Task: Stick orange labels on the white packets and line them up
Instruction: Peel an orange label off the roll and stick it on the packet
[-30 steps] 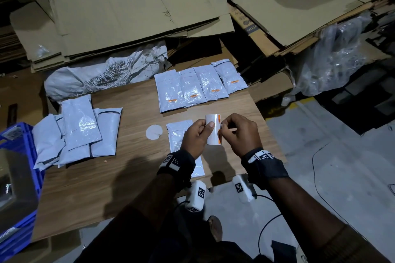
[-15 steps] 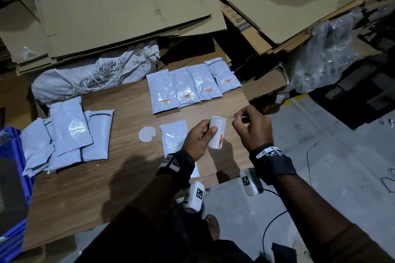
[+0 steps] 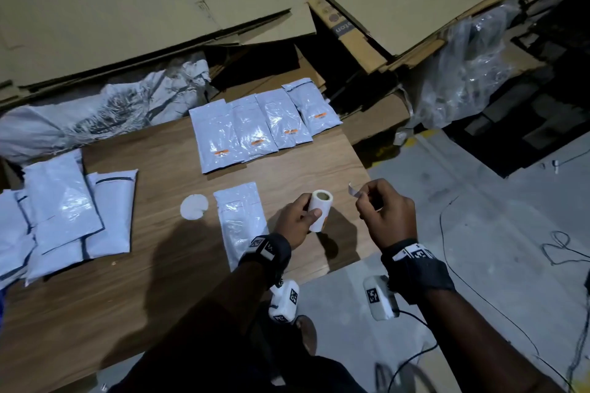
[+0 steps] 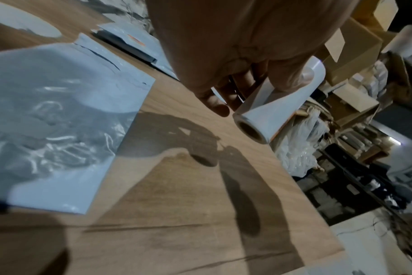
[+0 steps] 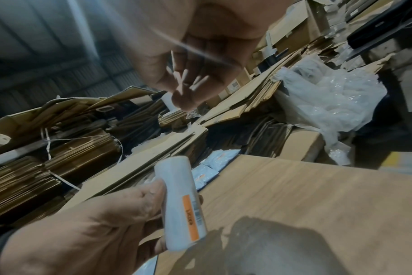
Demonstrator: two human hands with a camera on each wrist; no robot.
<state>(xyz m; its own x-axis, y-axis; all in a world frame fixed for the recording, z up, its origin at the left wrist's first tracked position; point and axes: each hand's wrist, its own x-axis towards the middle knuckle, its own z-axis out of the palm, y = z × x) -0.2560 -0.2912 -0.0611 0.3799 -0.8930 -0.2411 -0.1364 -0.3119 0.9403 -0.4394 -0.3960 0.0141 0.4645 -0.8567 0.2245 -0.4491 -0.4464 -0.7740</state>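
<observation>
My left hand [image 3: 298,217] grips a white label roll [image 3: 321,210] above the table's right end; the roll [image 5: 180,202] shows an orange label on its side. To its right, my right hand [image 3: 381,212] pinches a peeled label [image 3: 352,190] by one end, seen edge-on and blurred in the right wrist view. One white packet [image 3: 241,223] without a label lies flat just left of my left hand. Several packets [image 3: 265,126] with orange labels lie side by side at the table's far edge. The roll [image 4: 270,115] shows its hollow core in the left wrist view.
A loose pile of white packets [image 3: 64,217] covers the wooden table's [image 3: 153,281] left end. A round white paper disc [image 3: 193,206] lies left of the unlabelled packet. Flattened cardboard [image 3: 143,9] and plastic bags [image 3: 463,80] lie beyond the table. Cables cross the grey floor on the right.
My right hand pulled away from the roll to the right with a peeled label pinched in it. My left hand tilted the roll and kept hold of it.
</observation>
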